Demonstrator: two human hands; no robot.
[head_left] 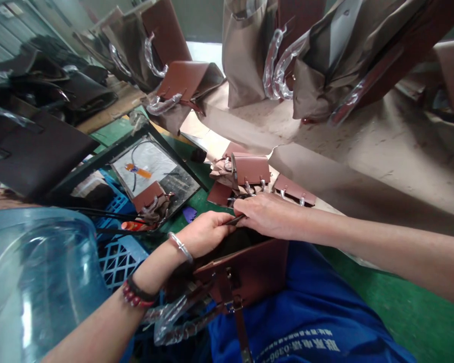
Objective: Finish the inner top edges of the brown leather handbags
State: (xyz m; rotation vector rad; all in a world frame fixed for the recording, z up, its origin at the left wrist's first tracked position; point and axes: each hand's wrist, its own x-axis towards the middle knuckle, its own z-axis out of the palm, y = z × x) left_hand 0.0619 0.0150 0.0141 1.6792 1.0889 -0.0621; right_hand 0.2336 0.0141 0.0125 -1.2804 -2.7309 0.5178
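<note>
A reddish-brown leather bag (255, 269) lies across my lap on blue cloth, its dark opening facing up and its plastic-wrapped handles hanging toward the lower left. At the far edge of that opening, my left hand (202, 234) pinches a thin dark edge of the bag. Close beside it on the right, my right hand (267, 214) is closed on the same edge, its fingers curled downward. The two hands nearly touch. Just beyond them sits a pile of small brown bag pieces (251, 169) with wrapped handles.
A blue translucent plastic tub (41, 282) stands at the left, beside a blue crate (119, 257). A framed tray (181, 171) holds an orange tool (139, 171) and a bag piece. Larger brown bags (249, 55) stand at the back; dark bags (34, 141) are at far left.
</note>
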